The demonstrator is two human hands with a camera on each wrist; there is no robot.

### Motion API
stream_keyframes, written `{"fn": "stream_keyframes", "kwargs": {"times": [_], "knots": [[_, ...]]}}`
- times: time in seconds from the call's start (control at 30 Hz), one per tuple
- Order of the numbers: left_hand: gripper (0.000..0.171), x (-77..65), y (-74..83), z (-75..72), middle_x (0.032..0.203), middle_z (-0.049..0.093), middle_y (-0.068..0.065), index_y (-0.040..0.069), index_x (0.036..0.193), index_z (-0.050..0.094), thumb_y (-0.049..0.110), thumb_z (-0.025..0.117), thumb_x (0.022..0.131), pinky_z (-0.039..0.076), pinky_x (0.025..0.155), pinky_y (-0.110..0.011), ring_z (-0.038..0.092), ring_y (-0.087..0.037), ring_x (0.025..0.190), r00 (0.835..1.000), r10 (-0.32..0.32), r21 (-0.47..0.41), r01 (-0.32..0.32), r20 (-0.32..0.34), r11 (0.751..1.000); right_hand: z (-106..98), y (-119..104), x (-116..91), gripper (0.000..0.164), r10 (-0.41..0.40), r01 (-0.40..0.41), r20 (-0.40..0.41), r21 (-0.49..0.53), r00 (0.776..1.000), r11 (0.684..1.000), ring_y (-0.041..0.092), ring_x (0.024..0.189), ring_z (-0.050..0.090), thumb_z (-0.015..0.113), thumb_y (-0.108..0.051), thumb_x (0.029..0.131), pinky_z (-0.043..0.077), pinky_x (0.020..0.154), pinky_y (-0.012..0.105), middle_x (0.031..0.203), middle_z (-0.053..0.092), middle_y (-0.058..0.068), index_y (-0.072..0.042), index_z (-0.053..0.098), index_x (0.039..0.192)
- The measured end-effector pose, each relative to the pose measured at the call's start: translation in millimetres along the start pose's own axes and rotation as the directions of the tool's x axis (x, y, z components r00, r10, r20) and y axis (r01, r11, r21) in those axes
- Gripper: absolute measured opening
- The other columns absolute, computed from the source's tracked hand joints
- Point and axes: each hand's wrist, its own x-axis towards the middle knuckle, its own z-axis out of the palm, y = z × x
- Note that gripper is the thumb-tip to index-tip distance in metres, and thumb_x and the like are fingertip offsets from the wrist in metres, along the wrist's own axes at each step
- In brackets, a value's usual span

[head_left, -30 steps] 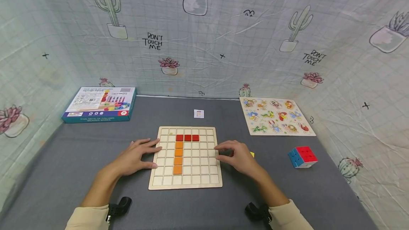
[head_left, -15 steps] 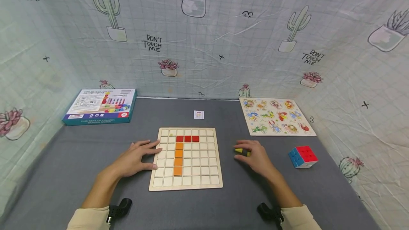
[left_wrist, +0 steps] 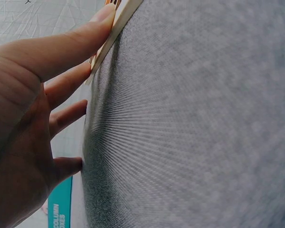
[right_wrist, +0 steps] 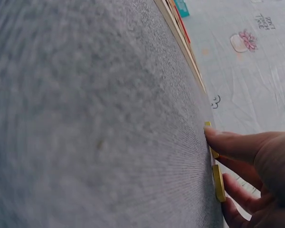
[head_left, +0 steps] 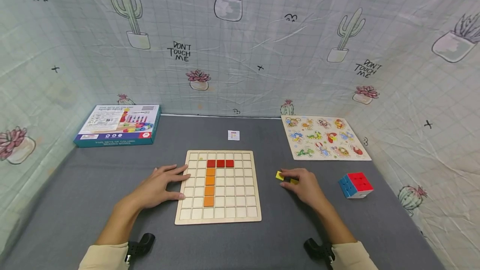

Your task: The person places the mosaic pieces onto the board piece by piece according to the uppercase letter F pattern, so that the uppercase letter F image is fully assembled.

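Note:
A pale wooden grid board [head_left: 235, 198] lies on the grey table, with a row of red tiles [head_left: 220, 163] and a column of orange tiles [head_left: 209, 191] in its cells. My left hand [head_left: 159, 185] rests at the board's left edge, fingers spread, thumb and fingertips touching the rim. Right of the board, my right hand [head_left: 303, 185] has its thumb and forefinger at a small yellow tile [head_left: 279, 175], pinching it close over the table. A second yellow tile [right_wrist: 219, 183] stands near the other fingers in the right wrist view, partly hidden by the hand in the head view.
A boxed toy set [head_left: 118, 126] lies at the back left. Behind the board is a small printed card [head_left: 233, 135]. An insect picture puzzle [head_left: 324, 138] lies at the back right, and a puzzle cube [head_left: 355, 185] sits right of my right hand. Patterned cloth surrounds the table.
My right hand has moved right, from the board's right edge to the yellow tiles, and its fingers have closed in on one. My left hand stays at the board.

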Motion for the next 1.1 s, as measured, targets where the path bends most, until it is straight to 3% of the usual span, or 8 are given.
{"fn": "stream_keyframes", "kwargs": {"times": [0.47,0.7,0.9,1.1], "knots": [[0.066,-1.2,0.5,-0.1,0.161,0.046,-0.010,0.015,0.141,0.063,0.041,0.082,0.083,0.007,0.117,-0.080,0.032,-0.047,0.150,1.000,0.009,-0.020,-0.009,-0.002,1.000,6,-5,3,0.024,0.076,-0.076,-0.069,-0.001,0.995,0.997,0.028,0.107,0.075,0.084,-0.015,0.083,0.059,0.092,0.049,0.113,0.080,0.006,-0.012,0.082,0.107],[0.066,-0.8,-0.2,0.0,0.162,0.045,-0.009,0.015,0.141,0.063,0.040,0.081,0.084,0.007,0.118,-0.080,0.032,-0.047,0.150,1.000,0.009,-0.018,-0.009,-0.006,1.000,4,-10,4,0.023,0.096,-0.097,-0.054,-0.017,0.994,0.995,0.030,0.107,0.075,0.082,-0.012,0.085,0.058,0.093,0.050,0.112,0.080,0.008,-0.011,0.082,0.108],[0.066,-0.6,0.6,-0.3,0.162,0.045,-0.009,0.016,0.142,0.063,0.041,0.081,0.084,0.007,0.118,-0.079,0.032,-0.046,0.150,1.000,0.002,-0.013,-0.002,-0.004,1.000,2,-22,5,0.022,0.039,-0.041,-0.052,-0.043,0.998,0.998,0.032,0.107,0.074,0.080,-0.010,0.085,0.058,0.093,0.050,0.111,0.080,0.010,-0.009,0.081,0.107],[0.066,-1.4,1.4,-0.8,0.162,0.045,-0.009,0.016,0.142,0.062,0.041,0.081,0.084,0.008,0.118,-0.079,0.031,-0.046,0.150,1.000,-0.006,-0.014,0.006,-0.004,1.000,0,-38,11,0.022,-0.013,0.013,-0.071,-0.006,0.997,1.000,0.029,0.109,0.074,0.078,-0.005,0.086,0.060,0.091,0.046,0.117,0.078,0.010,-0.006,0.080,0.108]]}}
